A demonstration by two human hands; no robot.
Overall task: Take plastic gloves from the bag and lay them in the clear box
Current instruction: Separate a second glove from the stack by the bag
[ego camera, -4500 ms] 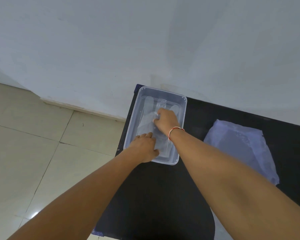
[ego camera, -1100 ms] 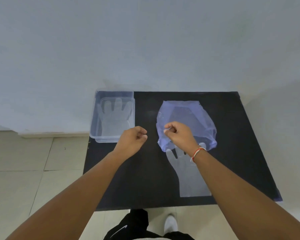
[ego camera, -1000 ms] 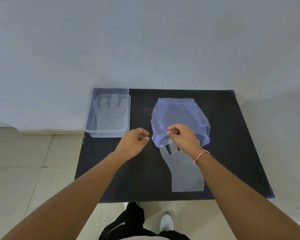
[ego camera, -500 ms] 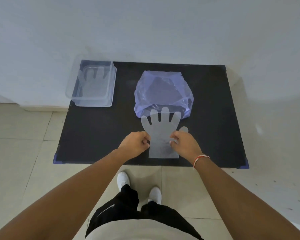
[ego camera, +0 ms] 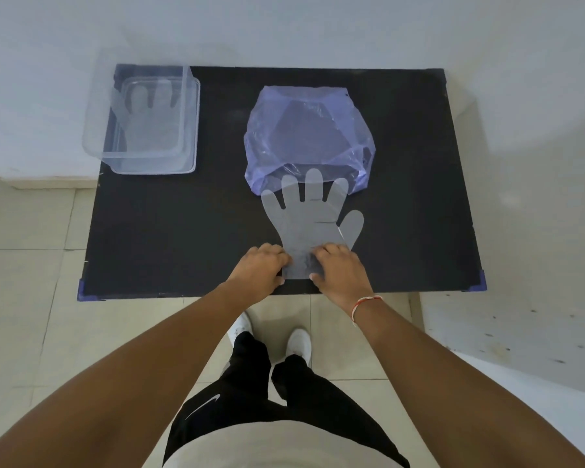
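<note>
A translucent plastic glove [ego camera: 309,219] lies flat on the black table [ego camera: 169,228], fingers pointing toward the wall, its fingertips overlapping the mouth of the bluish plastic bag [ego camera: 306,130]. My left hand [ego camera: 260,266] pinches the cuff's left corner and my right hand [ego camera: 340,270] pinches its right corner, near the table's front edge. The clear box [ego camera: 190,130] stands at the table's back left corner, with a glove [ego camera: 149,119] lying flat inside it.
A white wall runs behind the table. Tiled floor lies to the left and in front. My legs and white shoes [ego camera: 298,342] stand just before the table's front edge. The table's right side borders a pale speckled surface [ego camera: 507,329].
My hands left the box and went to the bag. A glove came out and was drawn toward the front edge. Both hands now hold its cuff; the view has tilted down.
</note>
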